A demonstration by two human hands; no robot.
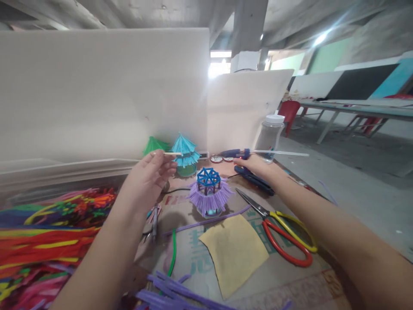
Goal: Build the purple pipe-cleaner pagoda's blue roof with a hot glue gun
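My left hand [149,177] is raised, its fingertips pinching a thin pale stick [173,153] that points right. My right hand [258,167] is wrapped round a blue glue gun [231,153], its nozzle facing left. A long clear glue stick [287,153] runs out of its back. Between my hands stands a small pavilion model [209,199] with a purple pipe-cleaner skirt and a blue ring frame on top. Behind it is a light-blue tiered roof model [183,150], and a green roof [155,144] beside that, partly hidden by my left hand.
Scissors [274,224] lie open at right, beside a tan paper sheet [237,254]. Purple pipe cleaners [180,292] lie in front; colourful bundles [48,241] fill the left. Dark-handled pliers [254,180] lie under my right wrist. A clear jar [269,135] and white boards [106,90] stand behind.
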